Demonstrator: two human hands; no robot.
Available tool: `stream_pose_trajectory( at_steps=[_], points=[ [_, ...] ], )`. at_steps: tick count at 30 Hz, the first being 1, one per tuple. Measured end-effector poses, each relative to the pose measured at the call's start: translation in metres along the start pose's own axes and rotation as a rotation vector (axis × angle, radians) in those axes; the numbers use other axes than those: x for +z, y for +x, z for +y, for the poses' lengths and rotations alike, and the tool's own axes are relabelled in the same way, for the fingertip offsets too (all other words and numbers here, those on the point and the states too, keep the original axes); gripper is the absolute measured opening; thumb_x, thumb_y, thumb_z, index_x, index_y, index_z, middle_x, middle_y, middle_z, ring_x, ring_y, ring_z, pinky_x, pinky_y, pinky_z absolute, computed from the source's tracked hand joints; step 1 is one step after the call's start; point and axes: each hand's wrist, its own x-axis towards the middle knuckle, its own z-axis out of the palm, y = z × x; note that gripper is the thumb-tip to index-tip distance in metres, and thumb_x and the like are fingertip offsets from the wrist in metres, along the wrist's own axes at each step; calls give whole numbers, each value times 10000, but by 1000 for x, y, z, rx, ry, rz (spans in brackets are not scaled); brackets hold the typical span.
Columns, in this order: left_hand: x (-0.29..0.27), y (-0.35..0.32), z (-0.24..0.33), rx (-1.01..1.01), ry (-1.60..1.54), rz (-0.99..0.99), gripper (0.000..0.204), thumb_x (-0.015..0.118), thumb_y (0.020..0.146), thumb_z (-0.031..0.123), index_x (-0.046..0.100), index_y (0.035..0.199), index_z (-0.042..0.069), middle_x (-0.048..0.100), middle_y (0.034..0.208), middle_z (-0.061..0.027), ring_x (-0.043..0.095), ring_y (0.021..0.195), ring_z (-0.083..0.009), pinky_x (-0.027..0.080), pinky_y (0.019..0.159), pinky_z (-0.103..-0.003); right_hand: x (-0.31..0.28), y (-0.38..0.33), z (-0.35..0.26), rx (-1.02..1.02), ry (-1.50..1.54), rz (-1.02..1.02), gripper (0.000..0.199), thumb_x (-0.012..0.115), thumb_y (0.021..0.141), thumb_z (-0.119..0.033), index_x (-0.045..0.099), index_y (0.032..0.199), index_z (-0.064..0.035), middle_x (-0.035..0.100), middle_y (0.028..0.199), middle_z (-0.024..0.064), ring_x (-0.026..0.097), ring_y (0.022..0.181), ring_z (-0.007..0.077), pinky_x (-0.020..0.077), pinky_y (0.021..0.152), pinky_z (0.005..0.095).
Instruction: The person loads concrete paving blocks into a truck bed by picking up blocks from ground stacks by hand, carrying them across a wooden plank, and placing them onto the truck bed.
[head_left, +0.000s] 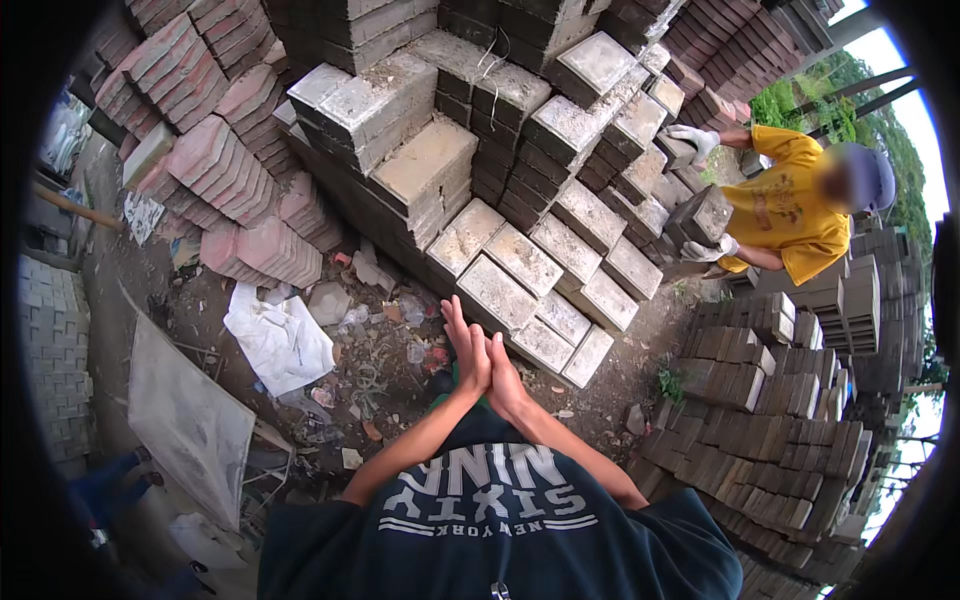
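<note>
My left hand [466,352] and right hand [507,382] meet at the centre of the frame, pressed together palm to palm, fingers straight and pointing toward the top; just beyond my fingertips lie the nearest grey paving blocks [495,293], at the lower edge of a stepped stack that fills the upper middle; in the upper right a person in a yellow shirt [785,205] reaches to that stack with white gloves [722,247], the lower one gripping a grey block [703,216]; reddish blocks [222,170] are piled in the upper left; a crumpled white sheet [283,338] lies on the littered ground left of my hands.
</note>
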Motion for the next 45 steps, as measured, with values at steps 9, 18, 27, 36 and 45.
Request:
stream_pose_trajectory(
  at_steps=[9, 18, 27, 36, 45],
  points=[
    [-53, 96, 10, 595, 545, 168, 698, 338, 939, 467, 208, 1403, -38, 127, 1479, -285, 103, 1381, -434, 42, 1089, -567, 21, 59, -51, 185, 51, -111, 602, 297, 983, -476, 367, 1380, -30, 366, 1423, 117, 334, 1308, 227, 262, 1076, 385],
    [-77, 141, 11, 617, 409, -40, 481, 494, 916, 264, 397, 1294, -16, 512, 1255, -194, 473, 1168, -326, 334, 1002, -430, -7, 85, -57, 194, 96, 39, 449, 373, 978, -408, 515, 1182, -35, 640, 980, 111, 593, 941, 195, 438, 865, 334],
    [-113, 199, 24, 489, 105, -369, 151, 577, 894, 93, 612, 1026, 28, 563, 498, -37, 562, 414, -118, 412, 396, -260, 27, 119, -54, -21, 56, 374, 401, 374, 983, -356, 511, 1180, -36, 635, 1011, 118, 599, 960, 204, 456, 866, 338],
    [-230, 265, 63, 598, 92, -463, 190, 681, 805, 144, 656, 966, 48, 551, 502, -35, 508, 389, -133, 397, 408, -274, 193, 219, -186, -754, -720, 455, 478, 632, 871, -269, 481, 1252, -22, 592, 1142, 146, 566, 1067, 222, 450, 902, 348],
    [-288, 355, 110, 844, 13, -203, 171, 658, 803, 88, 633, 954, 12, 606, 619, -31, 525, 469, -120, 416, 459, -239, 347, 312, -346, -1132, -1196, 583, 1166, 719, 633, -636, 219, 1378, 108, 287, 1398, 275, 271, 1328, 379, 262, 1092, 420]
  ],
)
